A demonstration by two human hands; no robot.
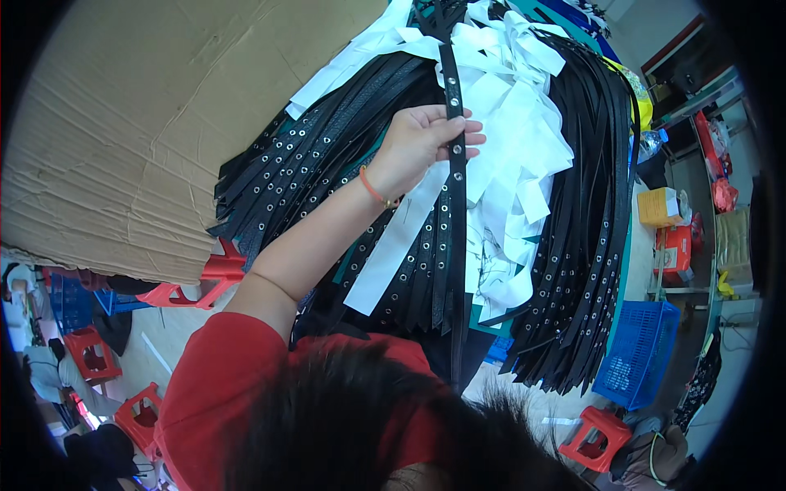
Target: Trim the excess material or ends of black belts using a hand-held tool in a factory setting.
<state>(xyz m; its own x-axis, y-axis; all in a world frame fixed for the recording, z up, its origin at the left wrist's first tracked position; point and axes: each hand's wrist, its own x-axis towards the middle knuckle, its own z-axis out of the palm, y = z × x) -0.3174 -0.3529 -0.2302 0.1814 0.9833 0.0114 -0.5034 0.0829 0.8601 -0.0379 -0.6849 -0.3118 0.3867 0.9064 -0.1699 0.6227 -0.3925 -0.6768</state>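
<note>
Belt (455,176), black and studded with eyelets, is pinched between the thumb and closed fingers of the left hand (422,143) and held taut above the belt pile (327,155), apparently for separation; right hand unseen.

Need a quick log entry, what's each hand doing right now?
Left hand: closed on a long black studded leather belt strap.
Right hand: not in view.
</note>
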